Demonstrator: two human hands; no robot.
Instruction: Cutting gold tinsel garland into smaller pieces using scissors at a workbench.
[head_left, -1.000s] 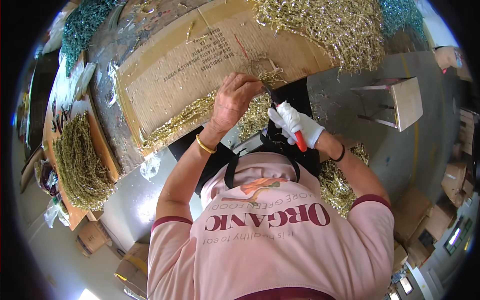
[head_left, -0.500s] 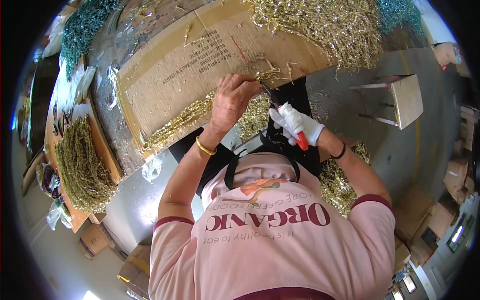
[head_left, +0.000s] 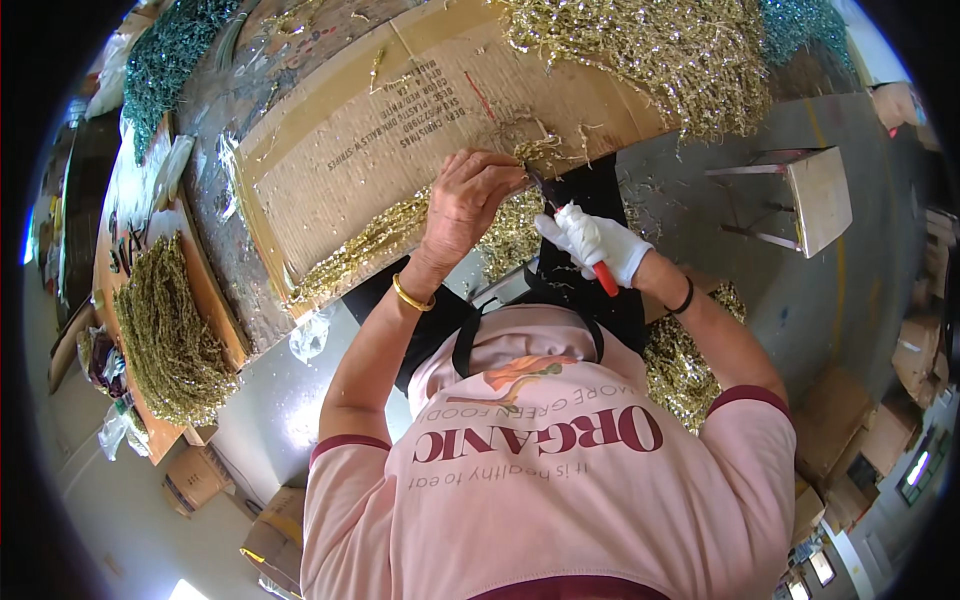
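My bare left hand (head_left: 462, 210), wearing a gold bangle, is closed on a bundle of gold tinsel strands (head_left: 375, 238) that lies along the near edge of a cardboard sheet (head_left: 350, 190). Short tinsel ends (head_left: 538, 150) stick out beyond its fingertips. In a white glove, my right hand (head_left: 612, 248) grips red-handled pliers (head_left: 604, 278). Their dark jaws reach the tinsel right beside my left fingertips; whether they are closed on a strand is too small to tell. More gold tinsel (head_left: 512, 235) hangs below the sheet's edge, between my hands.
A large gold tinsel heap (head_left: 650, 60) covers the sheet's far right, with teal tinsel (head_left: 805, 35) behind it. Another gold bundle (head_left: 170, 330) lies on a wooden board at left. A stool (head_left: 815, 200) stands at right, and glittery gold tinsel (head_left: 685, 360) sits by my right forearm.
My right hand and the pliers have shifted very slightly, with the red handle tilted a little differently. My left hand keeps its hold on the tinsel.
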